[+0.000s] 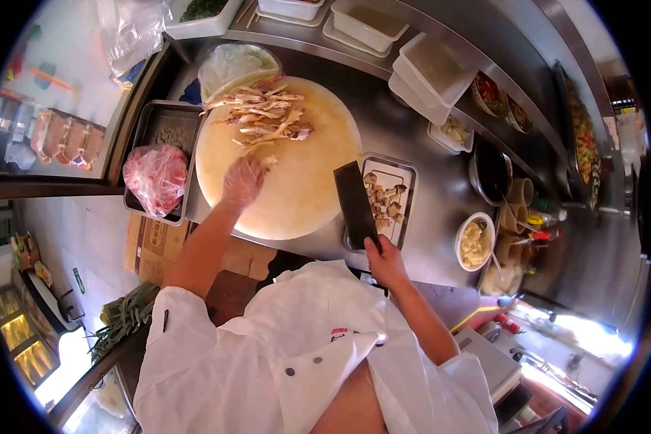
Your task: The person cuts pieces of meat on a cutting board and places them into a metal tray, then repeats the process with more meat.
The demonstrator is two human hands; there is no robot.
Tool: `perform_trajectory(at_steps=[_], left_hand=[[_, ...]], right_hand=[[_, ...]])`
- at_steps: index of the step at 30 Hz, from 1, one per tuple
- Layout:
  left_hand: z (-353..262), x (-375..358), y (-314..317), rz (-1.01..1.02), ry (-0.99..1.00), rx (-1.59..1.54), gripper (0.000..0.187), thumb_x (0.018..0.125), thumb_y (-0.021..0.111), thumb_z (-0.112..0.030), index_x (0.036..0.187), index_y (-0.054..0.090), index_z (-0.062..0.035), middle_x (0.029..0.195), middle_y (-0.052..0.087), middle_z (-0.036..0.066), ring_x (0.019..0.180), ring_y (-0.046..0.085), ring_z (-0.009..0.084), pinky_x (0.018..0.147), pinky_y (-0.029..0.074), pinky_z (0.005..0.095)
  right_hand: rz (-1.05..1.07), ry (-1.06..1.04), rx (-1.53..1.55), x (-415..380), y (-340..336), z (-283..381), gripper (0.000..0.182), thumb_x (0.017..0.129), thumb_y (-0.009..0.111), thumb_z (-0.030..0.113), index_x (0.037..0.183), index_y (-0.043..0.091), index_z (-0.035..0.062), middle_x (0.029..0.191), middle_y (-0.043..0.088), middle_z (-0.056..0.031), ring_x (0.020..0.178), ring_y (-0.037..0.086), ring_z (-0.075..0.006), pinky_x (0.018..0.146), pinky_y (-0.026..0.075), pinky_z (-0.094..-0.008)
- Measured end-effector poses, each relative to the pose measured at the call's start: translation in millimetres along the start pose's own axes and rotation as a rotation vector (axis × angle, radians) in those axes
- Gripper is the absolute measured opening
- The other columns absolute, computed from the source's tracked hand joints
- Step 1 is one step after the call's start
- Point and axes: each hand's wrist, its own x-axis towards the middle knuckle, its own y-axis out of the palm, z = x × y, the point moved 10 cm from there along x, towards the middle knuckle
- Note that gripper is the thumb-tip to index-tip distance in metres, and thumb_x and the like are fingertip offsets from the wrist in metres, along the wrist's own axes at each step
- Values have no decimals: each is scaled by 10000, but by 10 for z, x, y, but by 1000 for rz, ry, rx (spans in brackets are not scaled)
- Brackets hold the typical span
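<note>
My left hand (244, 181), in a clear plastic glove, is low over the round chopping board (304, 206). Its fingers are curled together beside a small pale piece of food (269, 161); what they grip is hard to see. Higher on the board lies a pile of long, pale brown strips of food (260, 112), whose kind I cannot make out. My right hand (387, 264) grips the handle of a cleaver (354, 202). The broad dark blade hangs over the board's right edge and partly covers a metal tray (406, 217) of chopped brown-and-white chunks (387, 199).
Left of the board, a dark tray (168, 116) holds a plastic bag of reddish contents (155, 177). Another clear bag (237, 69) touches the board's far edge. To the right stands a white bowl (475, 242) with a spoon. White tubs (369, 25) line the back shelf.
</note>
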Motion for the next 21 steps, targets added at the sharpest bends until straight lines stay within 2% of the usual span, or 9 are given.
perform_trajectory(at_steps=[2, 4, 6, 8, 11, 14, 17, 21], left_hand=[[2, 59, -21, 16, 18, -9, 179, 866, 740, -105, 991, 624, -52, 1002, 666, 158, 911, 666, 395, 791, 578, 504], [-218, 103, 10, 43, 72, -68, 194, 855, 744, -104, 999, 625, -54, 1013, 670, 162, 917, 668, 392, 791, 578, 495], [-508, -76, 200, 166, -59, -233, 277, 816, 742, -105, 1077, 651, -85, 986, 666, 141, 910, 675, 379, 780, 582, 517], [-816, -202, 237, 113, -45, -239, 294, 802, 746, -91, 1078, 641, -88, 975, 657, 149, 903, 668, 392, 747, 574, 527], [-878, -300, 252, 42, 11, -261, 338, 787, 766, -75, 1098, 636, -88, 985, 652, 147, 906, 668, 398, 739, 575, 524], [-932, -194, -74, -74, 31, -371, 386, 764, 779, -29, 1119, 632, -75, 1003, 653, 141, 928, 673, 398, 747, 585, 506], [-947, -167, -31, -83, 138, -428, 382, 760, 775, 11, 1110, 636, -55, 1037, 661, 140, 934, 685, 390, 749, 597, 481], [-922, -201, 165, -59, 196, -486, 325, 766, 755, 43, 1061, 649, -41, 1034, 674, 138, 906, 694, 374, 736, 599, 467]], right_hand=[[18, 7, -20, -19, 15, 80, 441, 1100, 623, 433, 1147, 646, -4, 824, 689, -168, 738, 631, -285, 722, 518, -425], [12, -50, -44, -29, 12, 214, 439, 1100, 616, 435, 1127, 637, -3, 830, 694, -192, 758, 655, -333, 730, 522, -444], [0, -85, -76, -52, 7, 335, 439, 1100, 612, 437, 1103, 625, -2, 840, 700, -220, 781, 675, -388, 736, 525, -469], [-17, -107, -119, -48, 5, 467, 440, 1100, 608, 438, 1074, 608, -1, 853, 705, -252, 807, 690, -449, 740, 529, -499], [-3, -170, -231, -46, 23, 655, 427, 1104, 599, 423, 1027, 582, 4, 866, 707, -277, 841, 692, -502, 740, 530, -547], [-7, -271, -367, -69, 104, 896, 375, 1108, 586, 380, 1013, 579, 17, 866, 717, -267, 846, 703, -498, 743, 547, -567], [-34, -421, -425, 14, 300, 971, 305, 1108, 572, 329, 1029, 589, 34, 892, 727, -248, 868, 720, -472, 761, 575, -566], [21, -438, -593, -27, 457, 1192, 263, 1112, 551, 303, 1084, 584, 43, 962, 741, -229, 883, 731, -460, 776, 596, -562]])
